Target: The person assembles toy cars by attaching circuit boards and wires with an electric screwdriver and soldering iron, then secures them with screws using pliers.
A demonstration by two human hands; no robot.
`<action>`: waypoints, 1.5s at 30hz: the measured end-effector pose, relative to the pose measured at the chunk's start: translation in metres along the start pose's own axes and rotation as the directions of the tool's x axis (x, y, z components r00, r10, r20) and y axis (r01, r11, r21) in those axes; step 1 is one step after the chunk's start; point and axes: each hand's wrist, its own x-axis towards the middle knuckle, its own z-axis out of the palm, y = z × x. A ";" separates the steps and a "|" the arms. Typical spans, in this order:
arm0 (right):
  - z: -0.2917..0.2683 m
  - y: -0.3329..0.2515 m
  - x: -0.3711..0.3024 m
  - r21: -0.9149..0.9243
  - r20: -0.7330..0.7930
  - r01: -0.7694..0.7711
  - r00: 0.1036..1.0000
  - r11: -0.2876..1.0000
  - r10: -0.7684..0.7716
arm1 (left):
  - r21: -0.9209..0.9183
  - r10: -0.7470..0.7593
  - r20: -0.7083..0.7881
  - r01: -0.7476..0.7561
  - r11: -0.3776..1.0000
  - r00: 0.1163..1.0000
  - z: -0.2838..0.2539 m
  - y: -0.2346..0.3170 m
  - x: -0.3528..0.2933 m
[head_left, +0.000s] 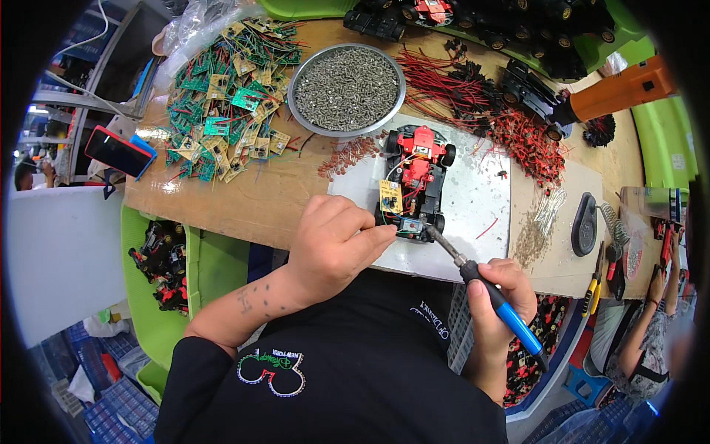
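Note:
A red and black toy car chassis (pixel 418 159) lies on the white board (pixel 484 196), with black wheels at its corners. A small tan circuit board (pixel 390 197) with wires rests on its left side. My right hand (pixel 499 300) grips a soldering iron (pixel 510 314) by its blue and black handle. The iron's metal tip reaches the near end of the chassis; whether it touches cannot be told. My left hand (pixel 336 240) is pinched closed beside that same end, near a thin green wire. What its fingertips hold is too small to make out.
A metal bowl of screws (pixel 295 100) stands behind the chassis. Circuit boards (pixel 217 126) are heaped left, red and black wires (pixel 444 83) right. An orange power screwdriver (pixel 621 90) juts in from the right. Pliers (pixel 592 287) and green bins (pixel 140 274) flank me; a co-worker's arm (pixel 642 325) shows far right.

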 end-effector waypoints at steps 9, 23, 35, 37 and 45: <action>0.005 -0.005 0.001 -0.077 0.040 0.002 0.999 0.997 0.001 | 0.013 -0.027 0.002 0.027 1.000 1.000 0.009 0.004 -0.006; 0.009 -0.011 0.009 -0.196 0.124 0.057 0.992 0.979 -0.033 | 0.003 -0.041 0.016 0.041 0.999 0.999 0.012 0.002 -0.004; 0.004 -0.029 0.028 -0.267 0.225 0.003 0.973 0.964 0.060 | 0.177 0.197 -0.016 -0.191 0.966 0.980 0.030 0.003 -0.012; 0.004 -0.029 0.029 -0.274 0.227 0.002 0.972 0.962 0.063 | 0.176 0.195 -0.025 -0.187 0.966 0.981 0.031 0.003 -0.010; 0.007 -0.029 0.029 -0.223 0.168 0.026 0.986 0.974 0.013 | 0.182 0.193 -0.029 -0.185 0.966 0.981 0.034 0.003 -0.011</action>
